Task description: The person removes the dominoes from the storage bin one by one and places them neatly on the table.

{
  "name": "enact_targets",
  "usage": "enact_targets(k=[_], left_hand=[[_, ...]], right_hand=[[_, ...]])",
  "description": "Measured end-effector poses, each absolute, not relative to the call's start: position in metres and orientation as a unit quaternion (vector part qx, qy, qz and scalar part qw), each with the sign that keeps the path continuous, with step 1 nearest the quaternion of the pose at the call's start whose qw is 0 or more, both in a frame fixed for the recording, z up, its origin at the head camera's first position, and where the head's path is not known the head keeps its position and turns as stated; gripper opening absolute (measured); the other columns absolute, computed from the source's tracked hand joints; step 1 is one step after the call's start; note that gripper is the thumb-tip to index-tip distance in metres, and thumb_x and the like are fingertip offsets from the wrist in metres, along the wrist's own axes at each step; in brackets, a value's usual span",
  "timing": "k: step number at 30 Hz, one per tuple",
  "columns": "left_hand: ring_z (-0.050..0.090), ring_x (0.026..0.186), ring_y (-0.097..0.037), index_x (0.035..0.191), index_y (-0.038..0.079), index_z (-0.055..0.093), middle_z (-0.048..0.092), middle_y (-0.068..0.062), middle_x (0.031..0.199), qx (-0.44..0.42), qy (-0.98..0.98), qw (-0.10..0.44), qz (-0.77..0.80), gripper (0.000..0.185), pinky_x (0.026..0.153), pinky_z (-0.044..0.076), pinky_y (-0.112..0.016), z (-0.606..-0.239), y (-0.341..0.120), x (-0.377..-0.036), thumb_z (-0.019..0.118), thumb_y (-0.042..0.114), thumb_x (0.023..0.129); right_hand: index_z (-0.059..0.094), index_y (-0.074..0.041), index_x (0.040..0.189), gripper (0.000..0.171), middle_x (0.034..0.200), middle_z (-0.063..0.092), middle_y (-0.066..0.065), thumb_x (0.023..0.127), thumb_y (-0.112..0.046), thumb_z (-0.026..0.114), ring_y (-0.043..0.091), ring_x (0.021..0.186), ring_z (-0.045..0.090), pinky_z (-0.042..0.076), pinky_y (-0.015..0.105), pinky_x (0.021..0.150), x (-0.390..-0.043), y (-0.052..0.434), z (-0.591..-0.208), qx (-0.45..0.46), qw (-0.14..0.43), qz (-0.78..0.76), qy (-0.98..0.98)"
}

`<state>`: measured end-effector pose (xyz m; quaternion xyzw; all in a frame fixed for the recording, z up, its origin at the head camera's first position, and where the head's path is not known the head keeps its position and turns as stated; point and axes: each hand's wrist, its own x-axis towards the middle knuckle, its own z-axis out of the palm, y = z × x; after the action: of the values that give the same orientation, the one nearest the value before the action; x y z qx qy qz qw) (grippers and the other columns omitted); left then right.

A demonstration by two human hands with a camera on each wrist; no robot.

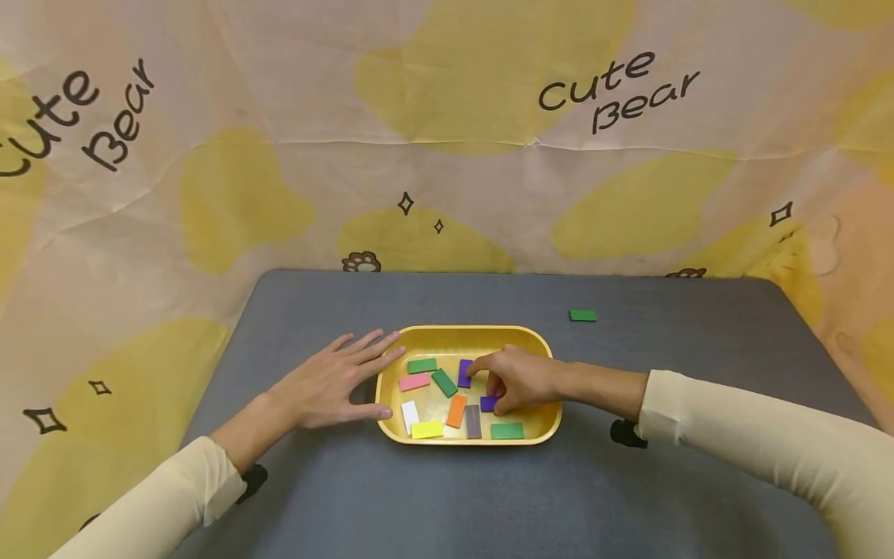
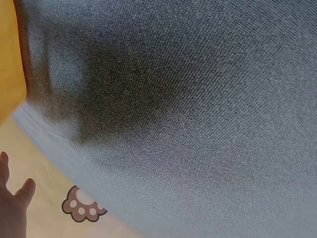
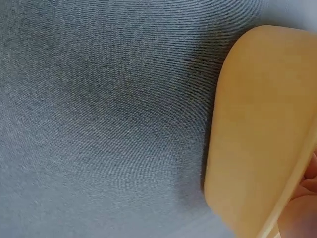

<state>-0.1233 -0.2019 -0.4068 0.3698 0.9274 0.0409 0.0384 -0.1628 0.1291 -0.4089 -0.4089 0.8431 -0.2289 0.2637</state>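
A yellow tray (image 1: pixel 461 334) sits in the middle of the grey table (image 1: pixel 335 497). It holds several coloured blocks, among them green (image 1: pixel 422 365), pink (image 1: pixel 414 381), orange (image 1: pixel 456 411), white (image 1: pixel 409 416) and yellow (image 1: pixel 427 429). My right hand (image 1: pixel 489 388) is inside the tray with its fingers curled, pinching a purple block (image 1: pixel 488 403). A second purple block (image 1: pixel 464 373) lies by its index finger. My left hand (image 1: pixel 370 365) lies flat on the table, fingers straight, touching the tray's left rim. The right wrist view shows only the tray's outer wall (image 3: pixel 257 129).
One green block (image 1: pixel 583 315) lies alone on the table, behind and to the right of the tray. A cloth backdrop (image 1: pixel 447 155) printed with "Cute Bear" hangs behind the table's far edge. In the left wrist view, the tray's edge (image 2: pixel 10 59) and a paw print (image 2: pixel 81 206) show.
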Motion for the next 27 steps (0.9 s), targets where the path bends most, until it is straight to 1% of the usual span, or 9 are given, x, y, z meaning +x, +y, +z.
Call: enact_targets(k=[7,15,22,27], left_hand=[[0.023,0.15,-0.028,0.159,0.021,0.026,0.019,0.002,0.165,0.367,0.929,0.04,0.036,0.091,0.115,0.023,-0.06,-0.409,-0.202,-0.123,0.05,0.073,0.089],[0.023,0.15,-0.028,0.159,0.022,0.026,0.018,0.002,0.165,0.364,0.93,0.04,0.037,0.091,0.115,0.024,-0.06,-0.409,-0.201,-0.122,0.046,0.076,0.089],[0.023,0.149,-0.028,0.159,0.021,0.026,0.018,0.002,0.165,0.366,0.929,0.037,0.038,0.091,0.115,0.024,-0.06,-0.41,-0.201,-0.121,0.047,0.075,0.089],[0.023,0.15,-0.028,0.159,0.021,0.027,0.019,0.002,0.165,0.365,0.929,0.039,0.04,0.091,0.115,0.024,-0.06,-0.409,-0.2,-0.121,0.048,0.074,0.089]], right_hand=[[0.064,0.002,0.122,0.048,0.088,0.074,0.0,0.077,0.0,0.081,0.004,0.077,0.066,0.055,0.02,0.071,-0.166,0.136,-0.411,-0.396,0.267,-0.286,0.831],[0.064,0.003,0.122,0.047,0.088,0.074,0.002,0.078,0.0,0.08,0.006,0.077,0.068,0.056,0.022,0.072,-0.168,0.137,-0.411,-0.377,0.278,-0.344,0.814],[0.068,0.007,0.115,0.037,0.088,0.072,0.001,0.079,0.002,0.077,0.008,0.08,0.065,0.058,0.03,0.074,-0.168,0.141,-0.411,-0.401,0.245,-0.357,0.807],[0.072,0.003,0.11,0.03,0.089,0.072,-0.002,0.08,-0.001,0.076,0.008,0.081,0.064,0.058,0.034,0.076,-0.168,0.145,-0.407,-0.405,0.228,-0.351,0.813]])
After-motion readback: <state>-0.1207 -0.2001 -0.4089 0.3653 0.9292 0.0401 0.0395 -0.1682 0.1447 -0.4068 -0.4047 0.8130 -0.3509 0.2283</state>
